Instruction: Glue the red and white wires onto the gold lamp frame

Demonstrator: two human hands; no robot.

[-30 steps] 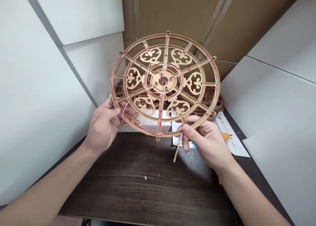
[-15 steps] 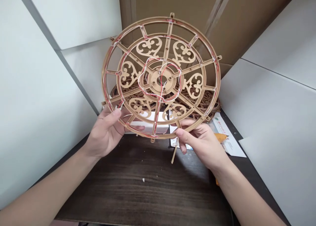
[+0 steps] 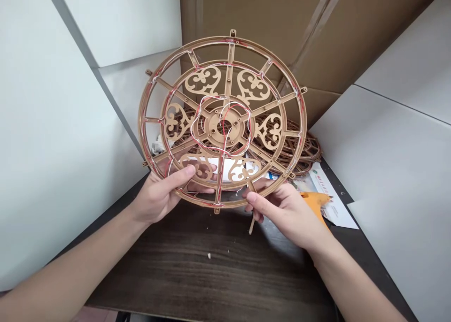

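A round, tan wheel-shaped lamp-like frame [image 3: 214, 126] with spokes and heart-shaped scrollwork is held up, its face tilted towards me. Red and white wires [image 3: 250, 125] run along its rings and spokes and loop round the hub. My left hand [image 3: 158, 195] grips the lower left rim, thumb in front over the scrollwork and fingers behind. At the lower right, my right hand [image 3: 287, 214] pinches the rim between thumb and fingers. A thin beige stick [image 3: 251, 226] shows below the right fingers; whether they hold it I cannot tell.
Behind the frame lies a pile of similar brown wired frames [image 3: 312, 148]. An orange glue gun [image 3: 317, 201] rests by a printed paper sheet [image 3: 336, 209] on the right. White crumbs [image 3: 209, 256] dot the dark wooden table [image 3: 197, 284]. White panels and a cardboard wall [image 3: 253, 12] enclose the table.
The frame appears slightly lower and farther left in view. My left thumb has shifted from the rim wire at the lower left inwards onto the scrollwork. My right grip stays alike.
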